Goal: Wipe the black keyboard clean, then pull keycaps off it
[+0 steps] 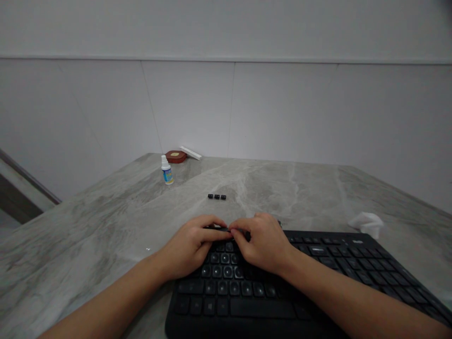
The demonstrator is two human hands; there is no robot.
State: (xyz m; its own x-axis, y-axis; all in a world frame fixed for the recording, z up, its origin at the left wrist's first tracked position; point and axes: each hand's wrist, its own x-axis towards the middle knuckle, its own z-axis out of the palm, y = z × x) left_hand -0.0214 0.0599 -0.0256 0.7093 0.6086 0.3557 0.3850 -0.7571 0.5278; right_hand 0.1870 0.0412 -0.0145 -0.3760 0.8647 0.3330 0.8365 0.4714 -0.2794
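Note:
A black keyboard [261,308] lies on the table in front of me, its main keys smudged with pale, shiny round marks. At its far edge, over the upper rows, my left hand [190,242] and my right hand [263,240] meet fingertip to fingertip. Thumb and index finger of each hand are drawn together in a pinch. Whatever sits between the fingertips is hidden or too small to make out. Beyond the hands, three small black keycaps [216,197] lie in a row on the tabletop.
A small white spray bottle [167,171] with a blue and yellow label stands at the far left. Behind it are a reddish-brown box [175,157] and a thin white bar [190,153]. Crumpled white tissue [367,222] lies right of the marbled table's [289,188] middle.

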